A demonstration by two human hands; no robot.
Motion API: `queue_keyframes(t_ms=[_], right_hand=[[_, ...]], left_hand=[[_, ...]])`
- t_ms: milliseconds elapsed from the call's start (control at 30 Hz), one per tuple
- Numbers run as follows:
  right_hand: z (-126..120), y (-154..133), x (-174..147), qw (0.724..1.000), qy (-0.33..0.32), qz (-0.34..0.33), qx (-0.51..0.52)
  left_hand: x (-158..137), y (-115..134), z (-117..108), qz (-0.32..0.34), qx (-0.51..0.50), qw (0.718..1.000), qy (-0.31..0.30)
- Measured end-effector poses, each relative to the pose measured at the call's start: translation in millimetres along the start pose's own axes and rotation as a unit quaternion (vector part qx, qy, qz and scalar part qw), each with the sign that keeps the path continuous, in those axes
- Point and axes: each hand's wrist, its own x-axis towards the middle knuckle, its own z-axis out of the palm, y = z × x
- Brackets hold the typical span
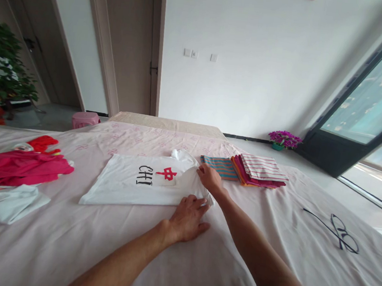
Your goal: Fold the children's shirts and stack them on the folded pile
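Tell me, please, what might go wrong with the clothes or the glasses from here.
The white shirt could crease, since its fabric is bunched up by the right hand and the left hand.
The folded stack sits close beyond the right hand, so a wide sweep might disturb it.
The glasses lie unprotected on the bed, and a careless right arm might knock them.

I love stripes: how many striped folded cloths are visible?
2 visible: the blue-striped cloth left of the stack; the red-and-white cloth atop it. More may be hidden.
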Motion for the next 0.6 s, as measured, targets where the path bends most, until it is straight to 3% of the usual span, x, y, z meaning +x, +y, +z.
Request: queue_keyframes(t_ms=[100,167,267,333,467,600], right_hand=[[13,0,-1,0.999,-0.026,0.019,-0.024],[15,-2,-4,0.999,-0.002,0.011,-0.035],[9,-13,-16,0.996,0.055,-0.049,-0.05],[7,-22,-28,0.991,0.054,-0.111,-0.042],[20,-26,-52,0.97,-0.018,-0.237,-0.054],[43,-14,-60,0.962,-0.057,-0.239,-0.121]], left_hand=[[-1,-2,-5,0.01,-0.027,1.0,-0.003],[-4,-5,-10,0.022,-0.065,0.998,-0.004],[-15,-14,-22,0.028,-0.142,0.989,0.009],[-25,-24,-32,0.01,-0.17,0.985,0.033],[-53,-67,-51,-0.048,-0.109,0.991,0.065],[-90,-125,-68,-0.074,0.014,0.996,0.037]])
